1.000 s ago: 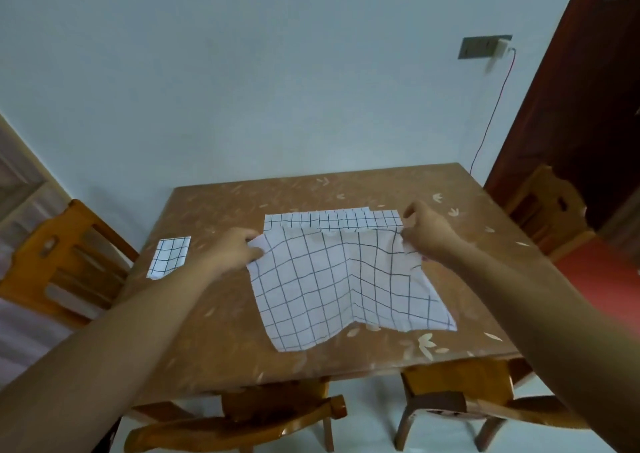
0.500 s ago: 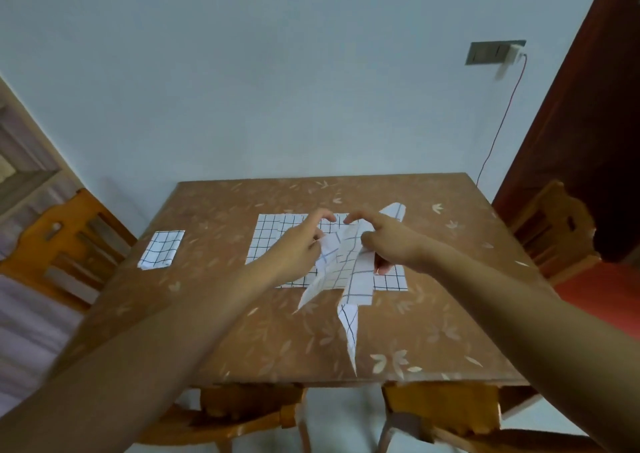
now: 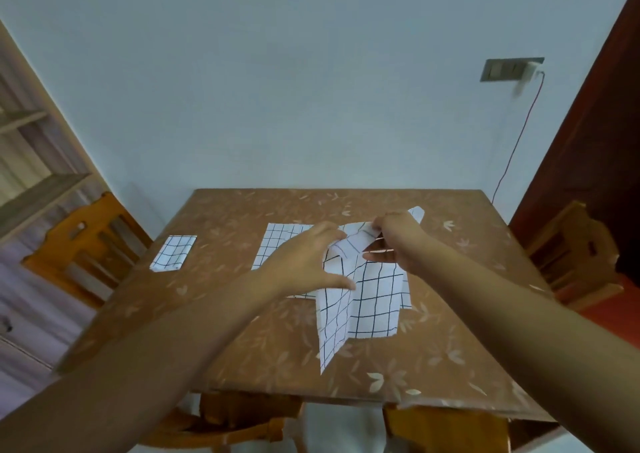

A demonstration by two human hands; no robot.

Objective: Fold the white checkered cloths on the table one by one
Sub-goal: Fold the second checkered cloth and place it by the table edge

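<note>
**Held Cloth Hangs Toward the Near Edge**

The left hand [image 3: 306,260] pinches the raised checkered cloth [image 3: 360,300] at its top. The right hand [image 3: 398,241] grips the same top edge, just beside. Its long axis hangs toward the person, above the table [image 3: 242,348].

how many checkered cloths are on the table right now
3: a small folded cloth at the table's left, a flat cloth mid-table, and the held cloth. More may lie hidden underneath.

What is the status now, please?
Both hands, left hand and right hand, pinch the cloth, lifted, half folded. Flat cloth beneath. Folded cloth aside. Nothing blocking.
</note>
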